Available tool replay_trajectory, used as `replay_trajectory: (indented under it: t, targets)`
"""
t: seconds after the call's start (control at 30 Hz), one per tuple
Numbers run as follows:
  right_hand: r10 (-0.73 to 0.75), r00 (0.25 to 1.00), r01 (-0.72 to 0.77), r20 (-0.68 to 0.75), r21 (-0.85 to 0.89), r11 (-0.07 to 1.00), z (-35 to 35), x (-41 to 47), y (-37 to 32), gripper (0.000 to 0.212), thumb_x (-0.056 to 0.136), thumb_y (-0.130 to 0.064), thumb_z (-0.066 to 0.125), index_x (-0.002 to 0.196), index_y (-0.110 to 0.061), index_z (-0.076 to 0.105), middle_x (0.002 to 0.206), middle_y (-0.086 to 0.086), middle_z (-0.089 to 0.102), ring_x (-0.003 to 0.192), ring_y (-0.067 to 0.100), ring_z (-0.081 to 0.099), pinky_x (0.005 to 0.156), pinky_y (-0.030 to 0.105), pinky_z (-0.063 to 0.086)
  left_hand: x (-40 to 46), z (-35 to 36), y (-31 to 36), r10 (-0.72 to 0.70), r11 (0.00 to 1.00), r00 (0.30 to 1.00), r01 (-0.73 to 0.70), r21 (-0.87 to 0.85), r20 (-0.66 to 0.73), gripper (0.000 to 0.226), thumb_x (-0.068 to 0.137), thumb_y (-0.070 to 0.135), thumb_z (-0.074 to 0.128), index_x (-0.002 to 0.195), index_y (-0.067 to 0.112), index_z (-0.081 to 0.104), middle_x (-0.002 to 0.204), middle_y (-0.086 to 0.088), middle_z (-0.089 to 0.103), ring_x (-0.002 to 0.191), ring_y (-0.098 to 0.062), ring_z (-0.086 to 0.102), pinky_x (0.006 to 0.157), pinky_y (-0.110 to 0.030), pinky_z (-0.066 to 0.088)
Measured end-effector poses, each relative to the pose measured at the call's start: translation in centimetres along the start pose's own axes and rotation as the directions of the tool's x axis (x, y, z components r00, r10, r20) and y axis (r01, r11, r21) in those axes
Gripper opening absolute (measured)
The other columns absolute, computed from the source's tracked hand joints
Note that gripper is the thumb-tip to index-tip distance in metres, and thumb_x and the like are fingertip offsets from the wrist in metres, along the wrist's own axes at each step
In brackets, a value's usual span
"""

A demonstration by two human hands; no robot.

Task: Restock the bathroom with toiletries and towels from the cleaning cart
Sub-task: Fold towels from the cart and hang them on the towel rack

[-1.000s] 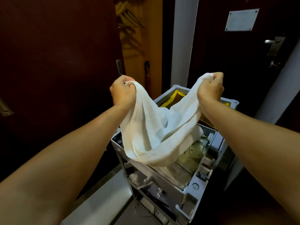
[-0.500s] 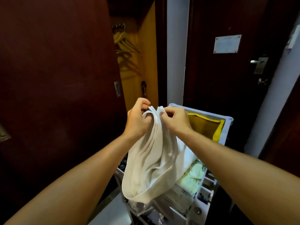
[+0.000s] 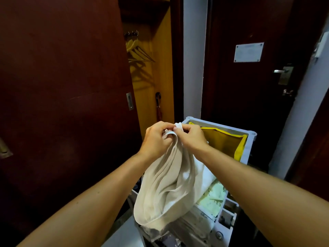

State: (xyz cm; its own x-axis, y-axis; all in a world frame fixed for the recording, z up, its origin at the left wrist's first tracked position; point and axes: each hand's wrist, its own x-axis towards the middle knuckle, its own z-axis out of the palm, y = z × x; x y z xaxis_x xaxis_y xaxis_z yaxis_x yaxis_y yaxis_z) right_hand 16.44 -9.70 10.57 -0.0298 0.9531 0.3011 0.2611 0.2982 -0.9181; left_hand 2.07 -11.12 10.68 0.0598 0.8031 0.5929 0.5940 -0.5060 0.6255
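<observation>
A white towel hangs doubled over in a long loop above the grey cleaning cart. My left hand and my right hand touch each other at the top and both pinch the towel's upper edges together. The towel's lower fold sags to the cart's front tray and hides part of it. Pale green packets and more white linen lie on the cart's top, right of the towel.
A yellow bag lines the cart's far bin. A dark wooden sliding door stands at the left, beside an open closet with hangers and an umbrella. A dark room door with a handle stands behind the cart.
My hands, held wide apart a second ago with the towel stretched between them, have come together, folding the towel in half. The view has tilted upward.
</observation>
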Motion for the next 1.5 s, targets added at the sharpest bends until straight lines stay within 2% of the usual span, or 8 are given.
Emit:
replay_trajectory:
  t: [0.27,0.57,0.8,1.03,1.17,1.27,1.37,1.5]
  targets:
    - [0.169,0.980,-0.179,-0.106,-0.093,0.979,-1.6,1.4,1.7,0.014,0.089,-0.009,0.051,0.086,-0.011,0.065,0.080,0.003,0.064,0.075,0.019,0.053,0.064,0.030,0.042,1.2,-0.7,-1.0,-0.280,0.928,0.936,0.320,-0.189,0.214,0.014,0.086,0.018,0.067,0.084,0.023,0.080,0.086,0.003,0.077,0.091,-0.019,0.072,0.086,-0.045,0.059]
    - [-0.063,0.997,0.079,0.054,-0.383,0.920,-2.0,-0.6,1.7,0.021,0.098,-0.013,0.035,0.091,-0.022,0.052,0.087,0.005,0.061,0.080,0.024,0.055,0.070,0.040,0.045,2.2,-0.2,-0.6,-0.352,0.930,0.881,0.366,0.016,0.315,0.022,0.079,0.030,0.075,0.068,0.011,0.071,0.052,0.007,0.055,0.045,-0.006,0.044,0.043,-0.016,0.034]
    - [-0.023,1.000,0.025,0.011,-0.443,0.896,-2.8,-0.5,2.4,0.015,0.099,-0.016,0.041,0.102,-0.013,0.055,0.084,0.007,0.061,0.081,0.030,0.058,0.069,0.039,0.047,1.3,-1.4,-1.8,-0.506,0.823,0.698,0.566,0.042,0.507,0.033,0.078,0.046,0.051,0.072,0.014,0.059,0.081,-0.011,0.053,0.069,-0.021,0.049,0.065,-0.033,0.038]
    - [0.022,0.944,-0.261,-0.328,-0.707,0.658,-3.7,0.2,3.7,0.015,0.087,-0.018,0.048,0.097,-0.025,0.038,0.081,0.003,0.055,0.073,0.031,0.050,0.055,0.031,0.028,-0.7,-4.5,-5.3,-0.816,0.567,0.393,0.396,0.722,0.425,0.068,0.071,0.055,0.082,0.111,0.007,0.056,0.102,-0.004,0.066,0.084,-0.020,0.069,0.070,-0.032,0.059]
    - [-0.004,0.924,-0.299,-0.383,-0.728,0.616,-4.5,0.6,4.3,0.020,0.087,-0.016,0.047,0.104,-0.021,0.037,0.071,0.004,0.049,0.064,0.029,0.046,0.054,0.031,0.026,-1.9,-5.1,-6.2,-0.833,0.481,0.464,0.335,0.810,0.303,0.036,0.083,0.030,0.072,0.108,0.008,0.058,0.086,-0.001,0.060,0.072,-0.016,0.059,0.057,-0.026,0.046]
    - [-0.005,0.904,-0.296,-0.428,-0.632,0.716,-4.4,0.9,4.6,0.015,0.093,-0.014,0.044,0.103,-0.021,0.035,0.068,0.004,0.047,0.056,0.023,0.042,0.047,0.030,0.021,-1.8,-5.7,-7.8,-0.802,0.543,0.581,0.612,0.574,0.139,0.045,0.088,0.017,0.063,0.129,0.006,0.049,0.115,-0.014,0.060,0.099,-0.027,0.060,0.071,-0.033,0.049]
    - [0.028,0.866,-0.275,-0.499,-0.428,0.861,-4.1,1.7,4.1,0.016,0.095,-0.007,0.039,0.099,-0.023,0.039,0.071,0.002,0.046,0.061,0.023,0.043,0.047,0.031,0.025,0.1,-6.1,-7.8,-0.738,0.669,0.674,0.727,0.155,0.023,0.017,0.090,0.007,0.054,0.106,0.012,0.055,0.103,-0.012,0.057,0.079,-0.019,0.052,0.060,-0.032,0.042]
    - [0.033,0.769,-0.230,-0.639,-0.227,0.946,-5.1,3.4,2.0,0.028,0.087,0.000,0.035,0.093,-0.024,0.047,0.085,0.001,0.050,0.076,0.026,0.049,0.054,0.032,0.030,3.6,-7.9,-5.7,-0.803,0.586,0.588,0.749,-0.309,-0.099,0.022,0.090,0.006,0.050,0.081,0.014,0.069,0.078,-0.005,0.063,0.060,-0.018,0.057,0.052,-0.022,0.045]
